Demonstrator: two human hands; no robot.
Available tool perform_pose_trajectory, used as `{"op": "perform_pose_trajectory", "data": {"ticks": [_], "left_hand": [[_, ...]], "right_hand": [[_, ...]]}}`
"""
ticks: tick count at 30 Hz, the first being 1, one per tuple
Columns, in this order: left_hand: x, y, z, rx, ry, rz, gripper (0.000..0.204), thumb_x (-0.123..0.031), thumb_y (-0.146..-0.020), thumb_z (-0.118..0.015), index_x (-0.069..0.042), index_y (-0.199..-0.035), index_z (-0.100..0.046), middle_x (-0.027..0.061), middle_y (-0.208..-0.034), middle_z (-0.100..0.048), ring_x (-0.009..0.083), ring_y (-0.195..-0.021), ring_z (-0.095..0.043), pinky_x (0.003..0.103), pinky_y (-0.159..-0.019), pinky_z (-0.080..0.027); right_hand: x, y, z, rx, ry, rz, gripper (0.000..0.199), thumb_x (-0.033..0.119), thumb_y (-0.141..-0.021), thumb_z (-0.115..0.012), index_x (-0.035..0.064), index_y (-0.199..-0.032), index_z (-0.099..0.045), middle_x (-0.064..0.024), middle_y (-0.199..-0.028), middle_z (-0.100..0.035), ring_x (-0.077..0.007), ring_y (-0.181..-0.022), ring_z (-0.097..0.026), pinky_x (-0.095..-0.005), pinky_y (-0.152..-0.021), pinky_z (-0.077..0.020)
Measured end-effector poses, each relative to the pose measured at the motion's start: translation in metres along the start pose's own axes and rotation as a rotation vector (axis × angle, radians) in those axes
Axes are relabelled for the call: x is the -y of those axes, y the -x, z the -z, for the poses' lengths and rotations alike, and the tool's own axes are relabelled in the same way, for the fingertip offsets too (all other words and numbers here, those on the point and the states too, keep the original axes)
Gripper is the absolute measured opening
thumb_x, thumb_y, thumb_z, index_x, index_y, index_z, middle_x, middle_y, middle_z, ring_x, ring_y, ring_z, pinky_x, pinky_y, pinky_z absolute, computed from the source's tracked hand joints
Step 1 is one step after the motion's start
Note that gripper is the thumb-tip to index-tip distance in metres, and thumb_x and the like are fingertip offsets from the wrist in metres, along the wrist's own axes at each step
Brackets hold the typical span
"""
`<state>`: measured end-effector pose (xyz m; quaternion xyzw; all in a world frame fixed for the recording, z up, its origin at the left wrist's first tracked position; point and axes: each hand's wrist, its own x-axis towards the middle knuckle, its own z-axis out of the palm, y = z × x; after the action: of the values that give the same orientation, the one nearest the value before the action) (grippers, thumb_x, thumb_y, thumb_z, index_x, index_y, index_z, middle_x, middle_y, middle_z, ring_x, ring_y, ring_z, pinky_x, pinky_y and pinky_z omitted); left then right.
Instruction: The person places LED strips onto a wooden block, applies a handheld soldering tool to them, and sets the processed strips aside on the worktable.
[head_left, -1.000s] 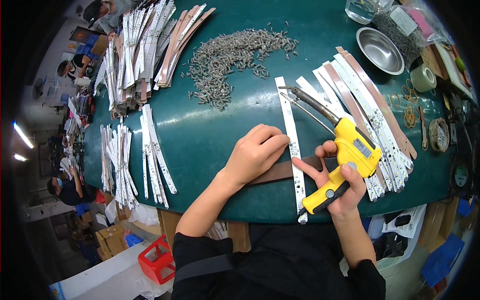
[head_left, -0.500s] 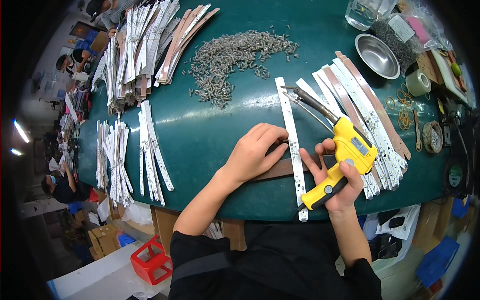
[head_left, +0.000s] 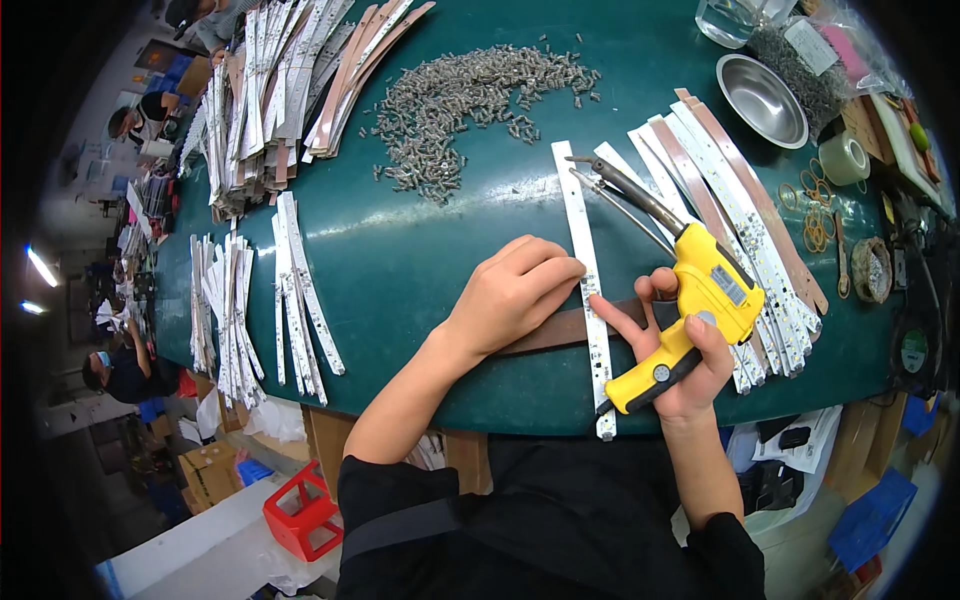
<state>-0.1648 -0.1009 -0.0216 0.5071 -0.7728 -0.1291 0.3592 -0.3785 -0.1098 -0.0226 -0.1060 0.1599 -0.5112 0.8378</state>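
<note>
A white LED circuit strip [head_left: 576,215] lies nearly upright in the picture, crossing a dark brown flat bar [head_left: 560,333] on the bench. At the strip's left edge, my left hand [head_left: 512,292] has its thumb and fingers pinched together; anything between the fingertips is hidden or too small to name. My right hand [head_left: 690,385] is wrapped round the handle of a yellow soldering gun [head_left: 715,283], its index finger stretched out to the strip. The gun's metal tip and thin feed tube point up and left, near the strip's upper part.
Small metallic parts [head_left: 425,120] lie heaped on the green table [head_left: 400,270]. Strip stacks [head_left: 280,90] are at far left, smaller bundles [head_left: 235,320] nearer, and another stack [head_left: 740,220] right. A steel bowl [head_left: 762,100], tape roll [head_left: 845,160] and rubber bands [head_left: 818,230] sit farther right.
My left fingertips have shifted slightly up and right, against the strip's edge. The soldering gun has moved a little to the right in my right hand's grip.
</note>
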Motion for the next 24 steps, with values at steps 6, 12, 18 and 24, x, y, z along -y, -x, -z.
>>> {"op": "perform_pose_trajectory", "data": {"ticks": [6, 12, 18, 24], "left_hand": [[0.0, 0.0, 0.0, 0.046, -0.052, -0.03, 0.021, 0.001, -0.074, -0.072, -0.005, -0.093, -0.067, 0.0055, -0.088, -0.064, 0.0232, -0.079, -0.062, 0.034, -0.067, -0.051], [-0.003, 0.001, -0.002, 0.059, -0.076, -0.012, 0.019, 0.002, -0.074, -0.071, -0.004, -0.092, -0.067, 0.006, -0.089, -0.064, 0.0236, -0.079, -0.061, 0.034, -0.069, -0.051], [-0.005, 0.001, 0.0, -0.015, 0.04, 0.06, 0.017, 0.001, -0.077, -0.07, -0.004, -0.093, -0.066, 0.0087, -0.09, -0.064, 0.0255, -0.081, -0.062, 0.035, -0.072, -0.051], [-0.006, 0.005, 0.002, -0.014, 0.076, 0.111, 0.021, 0.0, -0.078, -0.07, -0.004, -0.097, -0.063, 0.0087, -0.091, -0.063, 0.0241, -0.081, -0.062, 0.034, -0.073, -0.051]], "right_hand": [[0.001, 0.0, -0.001, -0.011, 0.004, -0.005, 0.065, 0.009, -0.078, -0.06, -0.0004, -0.138, -0.037, -0.019, -0.115, -0.055, -0.0287, -0.115, -0.053, -0.067, -0.107, -0.0326], [0.002, -0.001, -0.002, 0.009, 0.001, 0.002, 0.065, 0.009, -0.078, -0.059, -0.0004, -0.138, -0.036, -0.0191, -0.115, -0.056, -0.0293, -0.115, -0.053, -0.0671, -0.108, -0.0327], [0.007, 0.005, 0.001, 0.065, -0.023, 0.035, 0.052, 0.01, -0.078, -0.06, -0.0013, -0.127, -0.048, -0.0153, -0.116, -0.059, -0.0266, -0.114, -0.055, -0.0532, -0.112, -0.0336], [0.043, 0.034, -0.016, 0.001, 0.233, 0.054, 0.058, 0.014, -0.078, -0.062, -0.0043, -0.131, -0.044, -0.0166, -0.109, -0.057, -0.0266, -0.104, -0.056, -0.0512, -0.097, -0.0504]]}}
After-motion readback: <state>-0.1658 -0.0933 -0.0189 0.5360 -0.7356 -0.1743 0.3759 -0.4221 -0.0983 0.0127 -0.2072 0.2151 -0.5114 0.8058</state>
